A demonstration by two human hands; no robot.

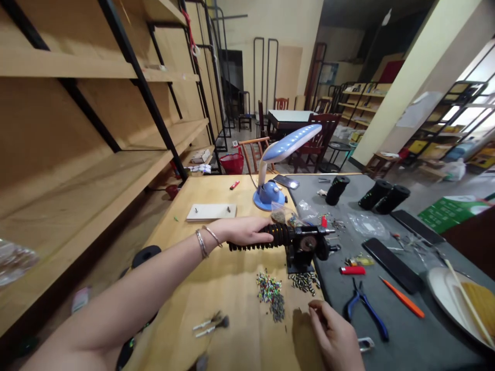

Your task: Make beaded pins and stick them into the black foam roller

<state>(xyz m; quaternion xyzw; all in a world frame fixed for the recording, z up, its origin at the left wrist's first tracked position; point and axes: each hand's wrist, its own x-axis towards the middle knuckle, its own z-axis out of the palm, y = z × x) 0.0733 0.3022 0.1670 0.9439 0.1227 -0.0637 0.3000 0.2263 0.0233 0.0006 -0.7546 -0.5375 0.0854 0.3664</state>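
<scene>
1. Nearest us, our right hand (334, 335) curls beside the small parts, thumb and forefinger close together; we cannot tell whether they pinch anything. A careless sweep of these fingers could scatter the parts.

2. Blue pliers (364, 304) lie on the grey mat (340, 327) to our right, near an orange-handled tool (404, 298). If our sleeve or wrist drifted that way, we might knock them.

3. On the wooden table (174, 293), coloured bits (266, 286) touch a heap of grey bits (277, 308). Nudging either heap would likely mix them, and small pieces are slow to sort.

4. Short metal pieces (304, 282) sit just in front of the black stand (299, 260); should the stand slide, it could push them about.

5. Our left hand (247, 230) clasps the black ribbed roll (280, 234) from above, thumb along its near side; its far side is hidden. The roll lies level, running left from the stand. Pressing down unevenly could tip the stand.

6. Beyond stands the blue lamp (268, 193), close enough that a raised forearm might bump it.
</scene>
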